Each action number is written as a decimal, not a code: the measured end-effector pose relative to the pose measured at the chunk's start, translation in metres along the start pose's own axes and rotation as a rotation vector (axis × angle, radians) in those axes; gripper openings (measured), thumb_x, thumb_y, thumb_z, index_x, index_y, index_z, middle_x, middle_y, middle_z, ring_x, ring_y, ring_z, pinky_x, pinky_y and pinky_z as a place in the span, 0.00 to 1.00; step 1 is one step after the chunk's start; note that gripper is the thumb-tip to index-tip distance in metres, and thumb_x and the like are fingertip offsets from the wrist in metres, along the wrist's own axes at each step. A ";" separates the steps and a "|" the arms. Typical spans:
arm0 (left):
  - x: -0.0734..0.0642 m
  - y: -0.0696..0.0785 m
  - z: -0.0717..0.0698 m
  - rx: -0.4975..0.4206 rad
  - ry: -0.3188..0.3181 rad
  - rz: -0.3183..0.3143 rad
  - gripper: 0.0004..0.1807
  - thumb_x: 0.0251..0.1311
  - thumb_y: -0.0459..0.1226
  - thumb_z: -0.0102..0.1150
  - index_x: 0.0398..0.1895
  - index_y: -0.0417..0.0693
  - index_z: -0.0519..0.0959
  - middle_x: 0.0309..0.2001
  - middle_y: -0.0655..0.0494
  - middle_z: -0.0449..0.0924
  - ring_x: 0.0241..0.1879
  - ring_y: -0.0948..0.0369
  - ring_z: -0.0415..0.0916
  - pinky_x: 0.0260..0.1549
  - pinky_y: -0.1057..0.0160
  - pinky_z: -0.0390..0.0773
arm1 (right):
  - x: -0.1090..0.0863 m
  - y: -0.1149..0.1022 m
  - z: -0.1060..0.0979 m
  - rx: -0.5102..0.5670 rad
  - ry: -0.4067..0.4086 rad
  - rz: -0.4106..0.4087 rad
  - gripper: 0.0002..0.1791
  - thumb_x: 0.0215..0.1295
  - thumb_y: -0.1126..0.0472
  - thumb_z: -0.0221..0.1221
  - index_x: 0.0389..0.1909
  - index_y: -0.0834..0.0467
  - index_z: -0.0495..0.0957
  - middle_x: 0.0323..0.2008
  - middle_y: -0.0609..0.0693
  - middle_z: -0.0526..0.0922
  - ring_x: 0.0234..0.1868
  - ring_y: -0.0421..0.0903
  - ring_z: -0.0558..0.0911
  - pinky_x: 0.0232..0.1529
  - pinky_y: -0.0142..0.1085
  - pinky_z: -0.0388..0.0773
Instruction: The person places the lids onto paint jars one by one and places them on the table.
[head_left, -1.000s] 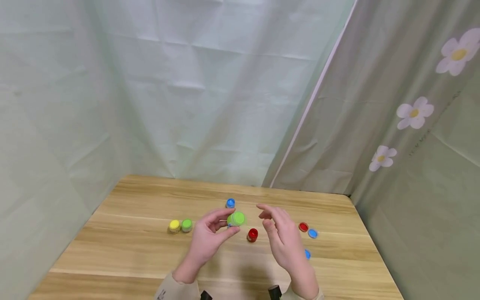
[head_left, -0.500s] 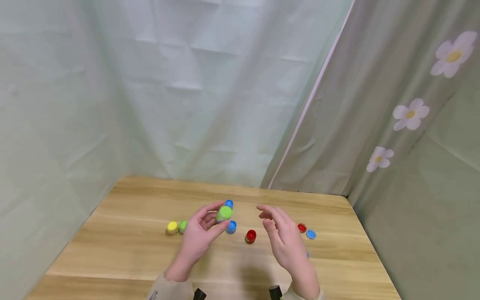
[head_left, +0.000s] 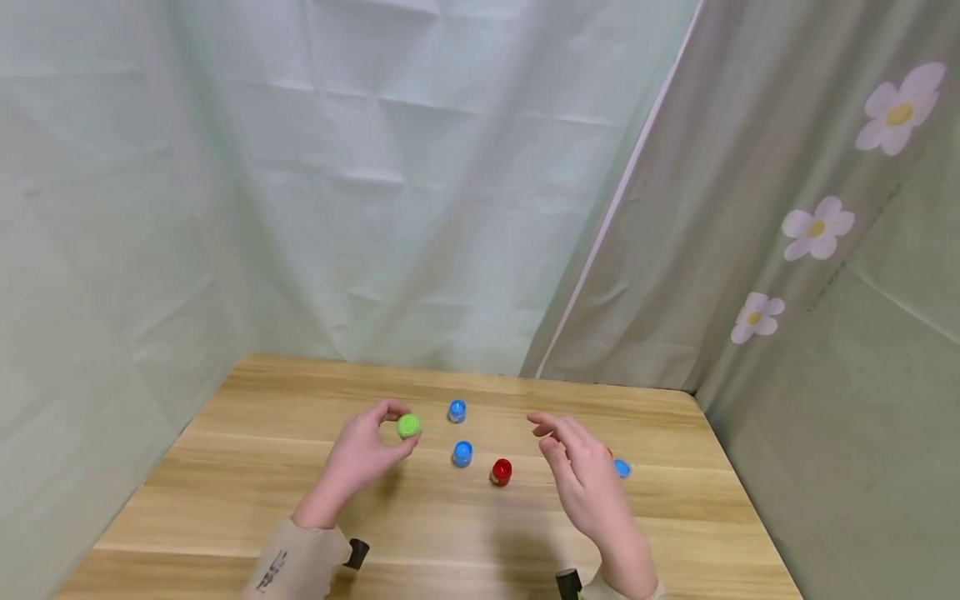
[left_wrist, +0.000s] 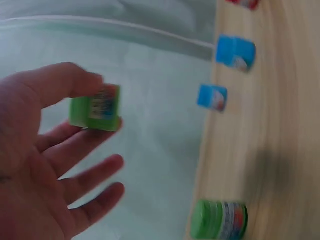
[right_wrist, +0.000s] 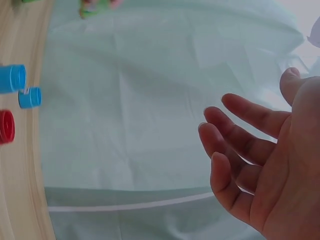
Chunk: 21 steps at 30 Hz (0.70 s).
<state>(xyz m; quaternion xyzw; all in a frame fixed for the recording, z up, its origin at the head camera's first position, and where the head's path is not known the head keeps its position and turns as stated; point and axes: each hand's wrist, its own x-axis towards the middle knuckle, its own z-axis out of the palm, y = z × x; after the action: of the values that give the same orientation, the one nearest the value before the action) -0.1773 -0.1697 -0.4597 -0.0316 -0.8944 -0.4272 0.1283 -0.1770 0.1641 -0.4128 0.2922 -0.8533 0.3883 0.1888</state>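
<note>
My left hand [head_left: 358, 450] pinches a small green paint jar [head_left: 408, 426] between thumb and fingers, above the left-middle of the table. In the left wrist view the same jar [left_wrist: 100, 107] shows a printed label; the other fingers spread loosely away from it. My right hand [head_left: 585, 475] hovers over the right side, its fingers relaxed and holding nothing. Between the hands stand two blue jars, the far one [head_left: 457, 411] and the near one [head_left: 462, 454], and a red jar [head_left: 501, 472]. A second green jar [left_wrist: 220, 220] stands on the table, hidden behind my left hand in the head view.
A blue lid [head_left: 622, 468] lies right of my right hand, beside a red lid [head_left: 609, 452] mostly hidden by that hand. The wooden table [head_left: 420, 542] ends at a pale curtain [head_left: 375, 208] at the back and sides.
My left hand has carried the green jar leftward from near the middle, uncovering the near blue jar and covering the yellow and green jars. My right hand has shifted slightly right.
</note>
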 end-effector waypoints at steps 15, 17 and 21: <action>0.006 -0.032 0.000 0.264 -0.184 -0.065 0.15 0.58 0.34 0.79 0.46 0.45 0.85 0.43 0.53 0.85 0.46 0.52 0.80 0.50 0.44 0.81 | -0.005 0.017 -0.015 -0.057 -0.075 0.076 0.15 0.83 0.58 0.56 0.63 0.51 0.83 0.52 0.42 0.86 0.51 0.41 0.86 0.48 0.45 0.86; 0.005 -0.036 0.001 0.285 -0.193 -0.070 0.15 0.57 0.35 0.79 0.45 0.45 0.85 0.43 0.53 0.85 0.44 0.53 0.80 0.48 0.46 0.81 | -0.006 0.020 -0.016 -0.064 -0.077 0.087 0.14 0.84 0.57 0.56 0.63 0.51 0.84 0.53 0.42 0.87 0.53 0.42 0.86 0.49 0.46 0.85; 0.006 -0.042 0.004 0.309 -0.195 -0.061 0.15 0.56 0.34 0.80 0.45 0.45 0.85 0.41 0.53 0.85 0.42 0.55 0.80 0.46 0.47 0.81 | -0.007 0.027 -0.020 -0.084 -0.076 0.094 0.15 0.84 0.57 0.56 0.63 0.51 0.84 0.53 0.45 0.87 0.53 0.42 0.86 0.50 0.48 0.85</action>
<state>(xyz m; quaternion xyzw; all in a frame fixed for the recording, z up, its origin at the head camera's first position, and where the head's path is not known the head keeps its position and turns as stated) -0.1911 -0.1936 -0.4927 -0.0258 -0.9582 -0.2831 0.0314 -0.1868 0.1959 -0.4194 0.2582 -0.8882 0.3492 0.1498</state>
